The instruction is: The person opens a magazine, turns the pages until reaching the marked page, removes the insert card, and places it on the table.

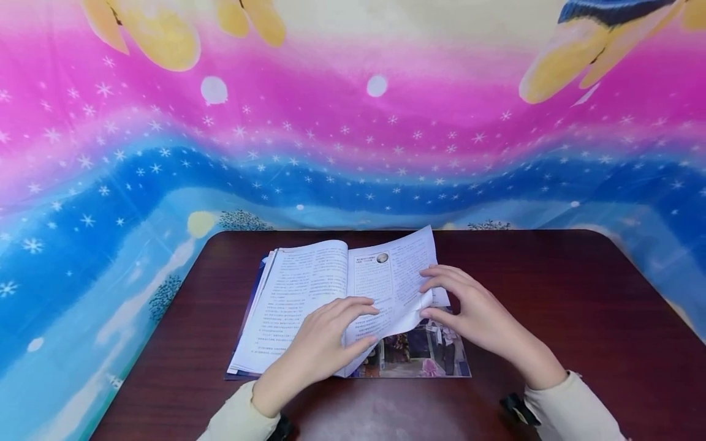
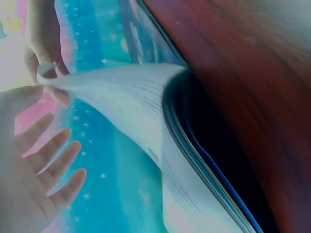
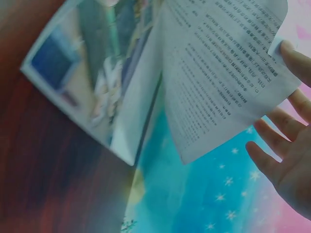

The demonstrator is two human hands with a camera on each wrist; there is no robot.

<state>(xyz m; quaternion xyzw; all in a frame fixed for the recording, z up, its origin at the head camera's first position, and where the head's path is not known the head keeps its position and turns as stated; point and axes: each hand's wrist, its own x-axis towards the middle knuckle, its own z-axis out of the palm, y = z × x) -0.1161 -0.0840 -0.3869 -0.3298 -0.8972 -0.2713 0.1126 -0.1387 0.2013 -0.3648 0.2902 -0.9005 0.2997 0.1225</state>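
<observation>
An open magazine (image 1: 292, 294) lies on the table, its left side a text page and its right side partly a colour picture page (image 1: 410, 352). A printed page (image 1: 408, 269) is raised off the right side, its lower edge curling up. My right hand (image 1: 474, 312) pinches this page by its outer edge, with the thumb (image 3: 294, 58) on one face and the fingers behind. Above the middle of the magazine is my left hand (image 1: 333, 334), its fingers spread and relaxed. In the left wrist view the left thumb (image 2: 26, 99) comes right up to the page's edge.
The magazine rests on a dark red-brown wooden table (image 1: 568, 294) with rounded far corners. Behind it hangs a pink and blue cloth (image 1: 331, 153) printed with snowflakes. Pale sleeves (image 1: 573, 407) with dark straps cover both wrists.
</observation>
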